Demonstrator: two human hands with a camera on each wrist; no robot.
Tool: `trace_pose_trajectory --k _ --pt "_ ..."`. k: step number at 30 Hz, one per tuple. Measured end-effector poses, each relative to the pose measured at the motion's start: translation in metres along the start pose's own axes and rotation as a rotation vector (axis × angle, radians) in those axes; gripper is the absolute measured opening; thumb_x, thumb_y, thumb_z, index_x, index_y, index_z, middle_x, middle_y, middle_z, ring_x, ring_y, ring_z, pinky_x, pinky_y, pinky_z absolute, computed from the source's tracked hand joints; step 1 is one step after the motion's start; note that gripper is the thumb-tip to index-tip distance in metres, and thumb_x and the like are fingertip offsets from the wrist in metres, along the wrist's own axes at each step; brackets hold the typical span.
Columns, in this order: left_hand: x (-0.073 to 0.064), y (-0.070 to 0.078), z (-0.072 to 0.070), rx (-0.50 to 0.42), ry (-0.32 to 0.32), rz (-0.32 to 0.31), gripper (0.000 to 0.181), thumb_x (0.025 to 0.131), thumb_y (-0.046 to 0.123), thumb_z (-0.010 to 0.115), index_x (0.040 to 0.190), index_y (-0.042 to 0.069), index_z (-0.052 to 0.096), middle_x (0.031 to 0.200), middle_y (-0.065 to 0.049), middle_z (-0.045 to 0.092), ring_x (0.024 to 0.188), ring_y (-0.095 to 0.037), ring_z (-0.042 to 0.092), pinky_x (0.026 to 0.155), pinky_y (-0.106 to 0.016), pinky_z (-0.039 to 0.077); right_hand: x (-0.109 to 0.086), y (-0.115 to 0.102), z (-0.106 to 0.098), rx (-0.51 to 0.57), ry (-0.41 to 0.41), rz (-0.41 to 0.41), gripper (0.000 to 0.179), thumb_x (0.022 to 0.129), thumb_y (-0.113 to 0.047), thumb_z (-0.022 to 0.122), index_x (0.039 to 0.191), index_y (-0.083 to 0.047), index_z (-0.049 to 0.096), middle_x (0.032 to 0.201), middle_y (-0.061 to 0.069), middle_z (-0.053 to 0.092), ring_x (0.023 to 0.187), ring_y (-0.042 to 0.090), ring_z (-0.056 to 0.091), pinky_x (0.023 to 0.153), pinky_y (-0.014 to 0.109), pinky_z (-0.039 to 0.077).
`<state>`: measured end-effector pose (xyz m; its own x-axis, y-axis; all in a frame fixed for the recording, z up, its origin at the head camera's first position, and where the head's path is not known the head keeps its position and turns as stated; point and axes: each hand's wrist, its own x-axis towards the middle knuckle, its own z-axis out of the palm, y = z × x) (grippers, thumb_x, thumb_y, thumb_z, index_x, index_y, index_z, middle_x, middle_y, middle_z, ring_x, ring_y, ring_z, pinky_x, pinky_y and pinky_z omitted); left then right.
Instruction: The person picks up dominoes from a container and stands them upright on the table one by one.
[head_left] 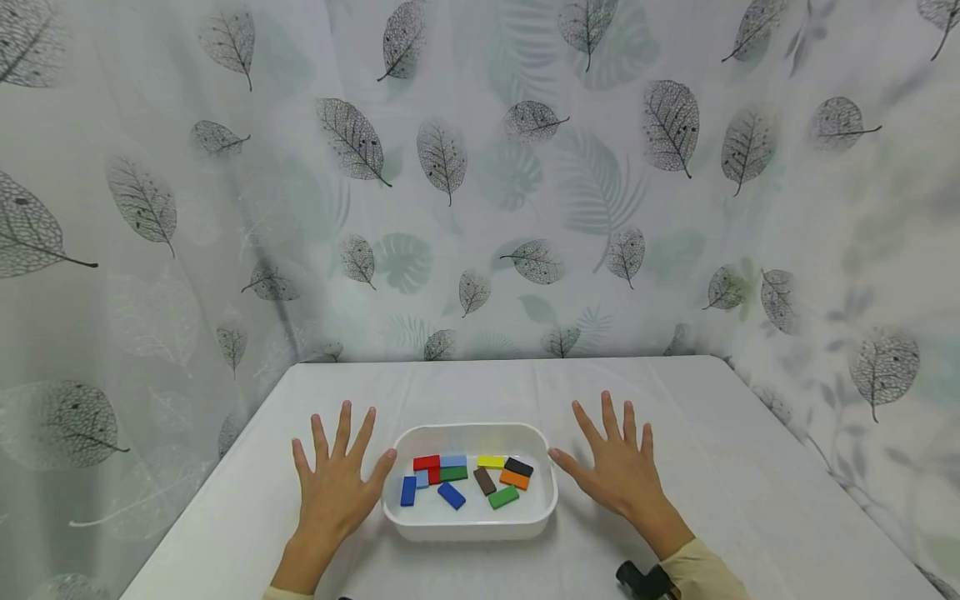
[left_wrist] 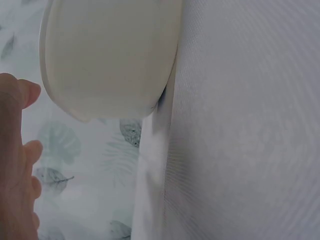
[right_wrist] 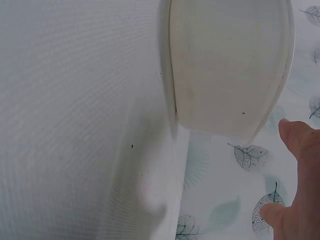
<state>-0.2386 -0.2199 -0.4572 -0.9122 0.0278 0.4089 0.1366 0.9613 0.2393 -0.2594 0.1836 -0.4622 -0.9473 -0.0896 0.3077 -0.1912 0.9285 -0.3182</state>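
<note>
Tray [head_left: 471, 531] on the table [head_left: 750, 475] before me; blocks [head_left: 453, 474] inside, one group left, one right. My left hand [head_left: 333, 490] is left of the tray, my right hand [head_left: 622, 473] right. Curtain [head_left: 480, 187] behind the table.

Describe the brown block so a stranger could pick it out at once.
On the table, find the white tray between the left hand and right hand. Near its middle, just left of the orange block, lies the brown block. No other block in there is brown.
</note>
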Motion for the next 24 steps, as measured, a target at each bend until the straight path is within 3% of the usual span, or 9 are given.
trace_pose_trajectory --k 10,12,15,18,21,24 --pt "0.001 -0.001 0.002 0.004 -0.009 -0.029 0.079 0.102 0.06 0.048 0.166 0.019 0.028 0.173 -0.011 0.004 0.151 -0.047 -0.02 0.111 -0.066 -0.024 0.0 -0.001 -0.002 0.018 0.021 -0.003 0.097 0.092 -0.08 0.05 0.165 -0.019 0.032 0.171 0.023 0.006 0.154 0.05 -0.004 0.117 0.072 -0.005" --pt "0.002 -0.001 0.002 -0.018 -0.02 -0.039 0.079 0.102 0.06 0.049 0.165 0.017 0.03 0.172 -0.012 0.011 0.152 -0.049 -0.013 0.113 -0.067 -0.022 0.001 -0.002 -0.003 0.025 0.033 -0.008 0.097 0.092 -0.079 0.05 0.166 -0.019 0.031 0.171 0.023 0.007 0.153 0.05 -0.001 0.117 0.073 -0.001" --pt "0.004 0.0 0.003 -0.092 -0.007 -0.052 0.071 0.102 0.053 0.055 0.157 0.009 0.046 0.162 -0.018 0.038 0.151 -0.05 0.018 0.119 -0.069 -0.002 0.002 -0.004 -0.003 0.04 0.065 -0.024 0.096 0.092 -0.078 0.052 0.165 -0.019 0.031 0.17 0.023 0.011 0.153 0.051 0.005 0.116 0.074 0.009" --pt "0.005 0.003 0.005 -0.183 -0.003 -0.075 0.056 0.1 0.041 0.064 0.141 0.003 0.063 0.138 -0.02 0.063 0.133 -0.047 0.051 0.112 -0.068 0.033 0.002 -0.009 -0.004 0.069 0.099 -0.054 0.094 0.093 -0.074 0.056 0.165 -0.017 0.033 0.169 0.023 0.016 0.151 0.052 0.014 0.114 0.074 0.021" --pt "0.003 0.007 0.008 -0.236 -0.027 -0.098 0.046 0.098 0.034 0.068 0.132 0.003 0.069 0.123 -0.017 0.072 0.117 -0.042 0.065 0.094 -0.063 0.053 0.002 -0.014 -0.004 0.085 0.122 -0.084 0.092 0.093 -0.069 0.061 0.163 -0.016 0.036 0.168 0.023 0.02 0.15 0.051 0.021 0.11 0.074 0.029" --pt "0.002 0.01 0.009 -0.266 -0.055 -0.105 0.044 0.097 0.031 0.069 0.132 0.004 0.069 0.117 -0.014 0.074 0.108 -0.039 0.069 0.086 -0.059 0.058 0.004 -0.021 -0.004 0.091 0.146 -0.117 0.089 0.092 -0.062 0.068 0.161 -0.014 0.04 0.166 0.023 0.026 0.147 0.051 0.028 0.107 0.075 0.034"
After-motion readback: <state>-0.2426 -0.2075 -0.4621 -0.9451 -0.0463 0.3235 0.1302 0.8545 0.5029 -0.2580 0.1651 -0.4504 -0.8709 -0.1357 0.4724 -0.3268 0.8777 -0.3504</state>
